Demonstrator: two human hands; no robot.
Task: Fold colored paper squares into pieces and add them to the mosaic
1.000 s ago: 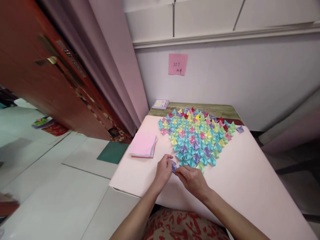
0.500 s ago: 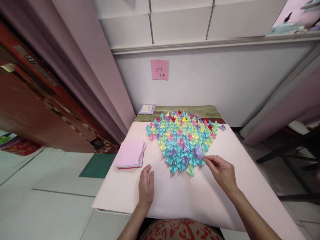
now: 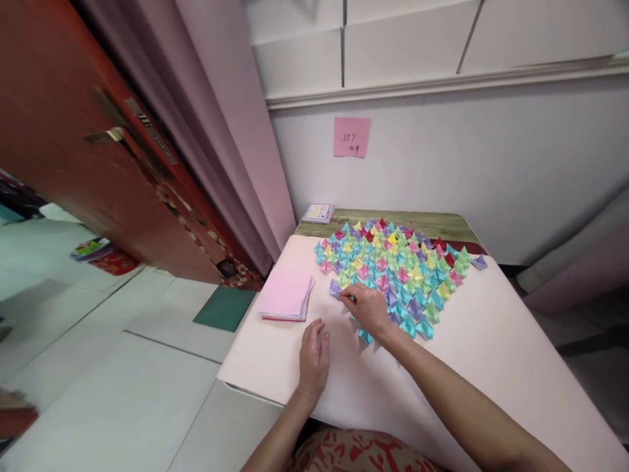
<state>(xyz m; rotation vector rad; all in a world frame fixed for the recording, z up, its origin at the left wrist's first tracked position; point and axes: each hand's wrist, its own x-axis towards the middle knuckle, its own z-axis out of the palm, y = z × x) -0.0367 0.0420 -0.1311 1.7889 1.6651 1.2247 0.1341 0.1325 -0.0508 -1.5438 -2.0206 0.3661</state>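
Many small folded paper pieces [image 3: 417, 275] in blue, green, yellow, pink, red and purple lie side by side in a wedge on the pink table cover [image 3: 442, 393]. At the left side of this wedge, my right hand [image 3: 366, 307] pinches a purple folded paper piece [image 3: 335, 288] between thumb and fingers; the hand and forearm hide some of the blue pieces below. My left hand [image 3: 314, 357] rests on the cover with its fingers stretched out, holding nothing. Beyond its fingertips is a stack of square paper [image 3: 285, 295], pink on top.
A single purple folded piece [image 3: 479, 262] lies apart at the right. Small printed cards [image 3: 318, 213] sit at the table's far left corner. A pink note [image 3: 352, 137] with handwriting is on the wall. A red door [image 3: 147, 164] and a curtain stand at the left.
My right hand has moved from the wedge's right side across to its left side with the purple folded paper piece. The view has turned left. My left hand stays on the cover.
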